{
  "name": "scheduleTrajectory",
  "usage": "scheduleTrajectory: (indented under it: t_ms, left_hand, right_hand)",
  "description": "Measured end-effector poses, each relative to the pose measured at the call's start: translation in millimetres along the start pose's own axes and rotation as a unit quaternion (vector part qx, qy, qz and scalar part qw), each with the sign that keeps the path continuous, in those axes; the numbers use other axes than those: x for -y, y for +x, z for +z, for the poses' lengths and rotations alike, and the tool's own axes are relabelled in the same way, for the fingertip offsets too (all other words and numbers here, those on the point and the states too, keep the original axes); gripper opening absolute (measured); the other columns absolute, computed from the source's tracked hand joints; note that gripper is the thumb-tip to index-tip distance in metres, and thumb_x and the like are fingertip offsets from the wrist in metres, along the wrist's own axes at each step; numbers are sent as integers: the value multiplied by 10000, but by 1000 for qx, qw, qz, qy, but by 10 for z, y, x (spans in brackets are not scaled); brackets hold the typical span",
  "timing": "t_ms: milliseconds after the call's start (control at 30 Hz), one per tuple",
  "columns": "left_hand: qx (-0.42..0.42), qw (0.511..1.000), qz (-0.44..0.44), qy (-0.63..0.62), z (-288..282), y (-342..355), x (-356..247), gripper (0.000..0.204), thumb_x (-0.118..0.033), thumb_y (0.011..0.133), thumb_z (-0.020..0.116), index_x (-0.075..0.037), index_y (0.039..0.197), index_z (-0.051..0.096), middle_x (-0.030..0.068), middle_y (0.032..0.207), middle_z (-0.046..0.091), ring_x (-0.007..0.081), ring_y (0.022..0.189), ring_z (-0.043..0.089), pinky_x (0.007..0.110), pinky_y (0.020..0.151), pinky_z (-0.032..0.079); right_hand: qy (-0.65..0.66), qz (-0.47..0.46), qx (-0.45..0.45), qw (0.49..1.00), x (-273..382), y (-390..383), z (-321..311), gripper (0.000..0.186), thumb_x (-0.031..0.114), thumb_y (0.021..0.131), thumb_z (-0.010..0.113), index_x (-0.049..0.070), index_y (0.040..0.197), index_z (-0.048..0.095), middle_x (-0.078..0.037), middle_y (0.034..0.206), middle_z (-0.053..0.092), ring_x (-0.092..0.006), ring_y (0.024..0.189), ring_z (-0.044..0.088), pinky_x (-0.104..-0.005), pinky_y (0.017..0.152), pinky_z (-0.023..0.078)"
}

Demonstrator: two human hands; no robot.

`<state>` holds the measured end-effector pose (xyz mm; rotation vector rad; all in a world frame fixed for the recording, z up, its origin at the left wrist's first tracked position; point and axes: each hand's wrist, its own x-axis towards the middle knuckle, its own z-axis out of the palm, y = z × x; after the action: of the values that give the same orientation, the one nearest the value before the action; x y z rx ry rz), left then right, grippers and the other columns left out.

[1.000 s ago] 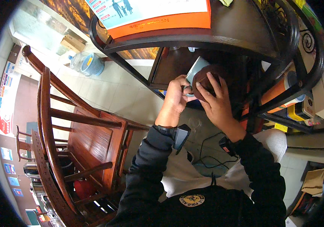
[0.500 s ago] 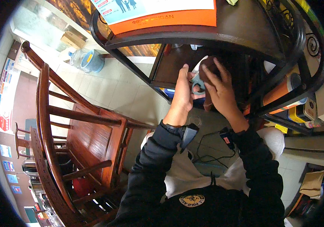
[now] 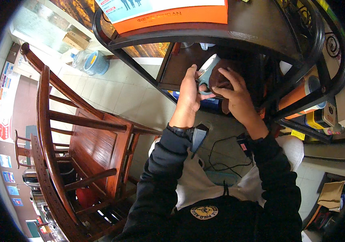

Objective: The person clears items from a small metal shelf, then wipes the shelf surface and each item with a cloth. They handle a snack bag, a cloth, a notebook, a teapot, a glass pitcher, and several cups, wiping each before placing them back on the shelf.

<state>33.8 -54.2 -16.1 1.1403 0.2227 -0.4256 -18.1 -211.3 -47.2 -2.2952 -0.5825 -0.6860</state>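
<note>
My left hand (image 3: 188, 92) is closed round a pale blue mug (image 3: 207, 71), which lies tilted with its white rim turned up and to the left. The thumb is raised along one side and a finger shows by the mug's handle. A brown cloth (image 3: 229, 65) is pressed against the mug's right side. My right hand (image 3: 240, 96) grips that cloth, its fingers bent over it, and a loose end hangs below. Both hands are in front of the dark shelf's lower board. Cloth and fingers hide the mug's base.
A dark curved shelf (image 3: 261, 38) stands ahead, with an orange-and-white paper sheet (image 3: 172, 18) on top. On the left is a wooden armchair (image 3: 94, 145). Black cables (image 3: 225, 163) lie on the floor between my legs. Containers fill the right shelves; a blue bucket (image 3: 96, 63) is farther back.
Both hands have shifted slightly left with the mug. The mug has turned so more of its rim and side show, and the cloth has moved onto its right end.
</note>
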Motion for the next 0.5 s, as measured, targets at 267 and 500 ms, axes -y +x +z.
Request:
scheduleTrajectory:
  t_ms: [267,500]
  left_hand:
    - [-7,999,26,-31,10,19,-29,132,-227,884,468,-104,884,517,-37,649,387,65,474,349,433,607,592]
    - [-26,999,33,-30,14,19,-21,150,-242,895,489,-100,921,533,-37,681,445,63,471,378,424,582,598]
  right_hand:
    - [9,76,-53,996,-128,-150,-58,288,-66,765,535,71,1002,625,-148,1274,476,-359,1151,472,-377,954,406]
    - [96,312,-229,917,-144,-150,-29,401,261,943,480,-8,1237,432,-204,1222,501,-333,1095,507,-365,952,377]
